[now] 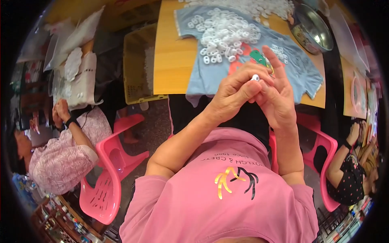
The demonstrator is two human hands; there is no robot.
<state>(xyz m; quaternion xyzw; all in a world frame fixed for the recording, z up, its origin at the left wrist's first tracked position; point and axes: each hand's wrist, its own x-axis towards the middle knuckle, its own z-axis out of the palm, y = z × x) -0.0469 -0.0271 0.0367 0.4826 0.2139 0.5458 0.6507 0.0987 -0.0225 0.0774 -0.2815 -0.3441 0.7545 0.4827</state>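
A small white plastic piece with holes [255, 77] is pinched at the fingertips of my left hand [235, 91], above the table's near edge. My right hand [279, 101] meets it there, its thumb pressed in close and its index finger pointing up and away; its other fingers are partly hidden. Beyond both hands, a pile of similar white pieces [229, 36] lies on a light blue T-shirt [216, 79] with a red and green print. A smaller group of white pieces [278, 54] sits on the shirt to the right of the pile.
The shirt covers much of a wooden table [172, 60]. More white pieces [259, 7] lie at its far side, near a round metal tin [312, 30]. A yellow crate [139, 60] stands left. Pink chairs [109, 170] flank me; a person [69, 158] sits left, another [348, 178] right.
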